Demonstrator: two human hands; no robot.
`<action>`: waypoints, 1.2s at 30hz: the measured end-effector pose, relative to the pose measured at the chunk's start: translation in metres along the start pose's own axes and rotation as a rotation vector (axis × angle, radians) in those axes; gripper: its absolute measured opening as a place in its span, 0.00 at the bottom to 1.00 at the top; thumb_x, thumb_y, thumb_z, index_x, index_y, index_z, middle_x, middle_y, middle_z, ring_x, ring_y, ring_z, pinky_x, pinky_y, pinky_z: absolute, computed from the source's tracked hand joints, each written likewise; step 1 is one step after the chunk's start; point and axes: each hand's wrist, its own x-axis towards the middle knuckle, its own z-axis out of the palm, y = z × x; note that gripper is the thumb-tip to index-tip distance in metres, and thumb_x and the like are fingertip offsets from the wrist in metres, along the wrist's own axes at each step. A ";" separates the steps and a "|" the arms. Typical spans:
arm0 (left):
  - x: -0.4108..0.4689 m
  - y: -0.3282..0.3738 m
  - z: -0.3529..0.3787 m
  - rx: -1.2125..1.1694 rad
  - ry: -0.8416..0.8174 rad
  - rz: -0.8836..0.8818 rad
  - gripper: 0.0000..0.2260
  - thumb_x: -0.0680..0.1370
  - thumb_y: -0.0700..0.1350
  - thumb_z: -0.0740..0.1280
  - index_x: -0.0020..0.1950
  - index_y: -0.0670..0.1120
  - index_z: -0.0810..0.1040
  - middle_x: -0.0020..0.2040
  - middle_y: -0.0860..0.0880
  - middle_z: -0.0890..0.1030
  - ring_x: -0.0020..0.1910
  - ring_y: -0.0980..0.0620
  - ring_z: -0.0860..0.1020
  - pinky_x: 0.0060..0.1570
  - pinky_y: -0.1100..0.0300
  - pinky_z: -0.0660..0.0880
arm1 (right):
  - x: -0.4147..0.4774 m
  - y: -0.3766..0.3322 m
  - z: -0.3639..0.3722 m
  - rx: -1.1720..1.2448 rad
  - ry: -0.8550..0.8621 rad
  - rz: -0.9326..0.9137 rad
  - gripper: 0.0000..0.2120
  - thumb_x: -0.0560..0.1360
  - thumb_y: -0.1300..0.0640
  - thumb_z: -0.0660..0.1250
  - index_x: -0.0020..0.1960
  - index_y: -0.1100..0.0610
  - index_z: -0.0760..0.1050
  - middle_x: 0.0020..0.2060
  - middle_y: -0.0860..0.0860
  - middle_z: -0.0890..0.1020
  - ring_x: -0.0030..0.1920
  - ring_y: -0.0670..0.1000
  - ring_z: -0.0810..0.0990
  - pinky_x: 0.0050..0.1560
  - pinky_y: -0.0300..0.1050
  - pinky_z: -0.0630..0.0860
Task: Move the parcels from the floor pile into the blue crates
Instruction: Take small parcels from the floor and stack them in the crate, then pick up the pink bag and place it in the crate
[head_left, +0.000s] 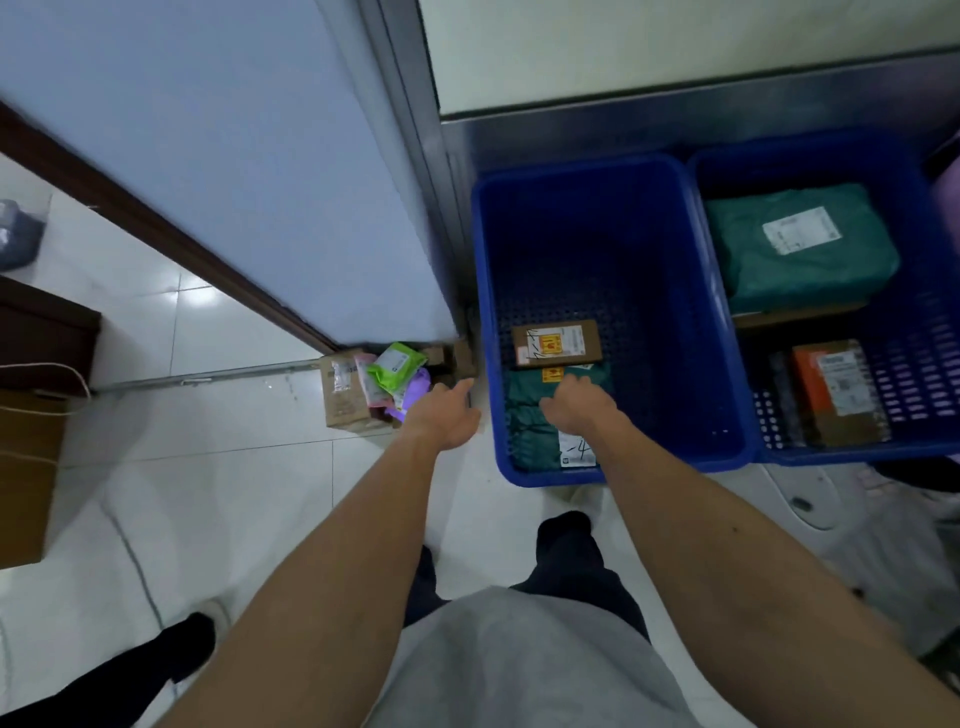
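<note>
Against the door corner, the floor pile (374, 387) holds several parcels yet to move. Beside it the left hand (445, 415) reaches with fingers apart, empty. Further right, the right hand (574, 408) rests open on a green parcel (530, 426) in the near crate (613, 291); the far crate (914, 364) holds more.

bare forearms, no sleeves reaching the wrists, no watch or rings on the left hand (445, 418) or the right hand (576, 410). light grey top (519, 660) over the torso, dark trousers (566, 561) below, dark shoe (176, 644) with a pale edge.
</note>
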 end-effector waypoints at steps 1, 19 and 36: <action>-0.001 -0.017 0.001 0.003 -0.002 0.004 0.31 0.78 0.59 0.51 0.80 0.52 0.56 0.74 0.42 0.68 0.71 0.39 0.70 0.67 0.45 0.70 | -0.002 -0.012 0.007 -0.002 0.012 0.005 0.29 0.82 0.46 0.58 0.75 0.64 0.60 0.72 0.61 0.67 0.68 0.62 0.71 0.63 0.54 0.71; -0.051 -0.299 -0.022 -0.119 0.000 -0.094 0.24 0.82 0.52 0.58 0.78 0.51 0.63 0.69 0.41 0.73 0.67 0.40 0.73 0.63 0.50 0.70 | -0.034 -0.232 0.174 -0.058 -0.024 -0.043 0.26 0.81 0.49 0.58 0.73 0.64 0.66 0.70 0.61 0.70 0.64 0.61 0.74 0.58 0.50 0.72; 0.129 -0.351 0.093 -0.501 -0.017 -0.234 0.24 0.83 0.56 0.58 0.79 0.56 0.60 0.70 0.43 0.74 0.70 0.45 0.72 0.69 0.51 0.68 | 0.200 -0.240 0.264 -0.220 -0.115 -0.055 0.22 0.79 0.48 0.57 0.64 0.62 0.74 0.64 0.60 0.77 0.64 0.60 0.76 0.59 0.47 0.72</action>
